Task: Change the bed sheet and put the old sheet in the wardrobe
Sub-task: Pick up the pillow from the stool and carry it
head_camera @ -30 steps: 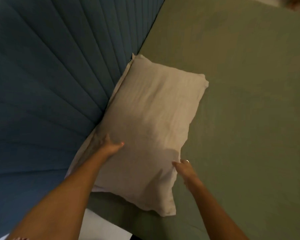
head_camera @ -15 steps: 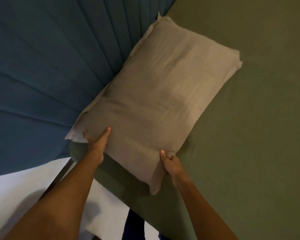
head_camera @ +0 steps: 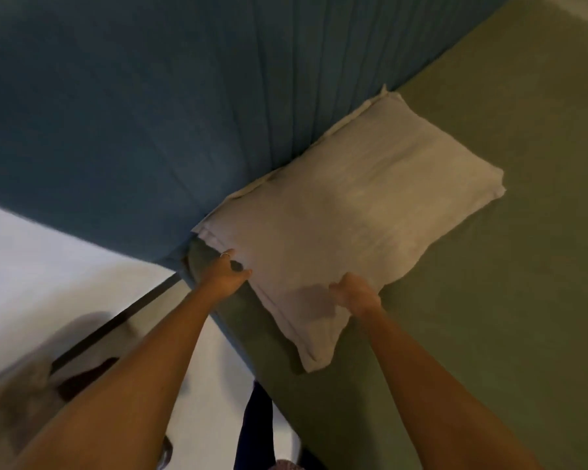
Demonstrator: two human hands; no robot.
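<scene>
Sheet (head_camera: 489, 300) green, on bed — both hands' grip on beige pillow (head_camera: 347, 215): left hand (head_camera: 226, 274), right hand (head_camera: 353, 293).

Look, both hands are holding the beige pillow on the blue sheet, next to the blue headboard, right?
Not quite: the sheet is green, not blue, as the head view shows. Otherwise yes: the left hand and right hand hold the beige pillow, next to the blue headboard.

Blue channel-tufted headboard (head_camera: 150, 113); white floor (head_camera: 31, 266); dim light
</scene>
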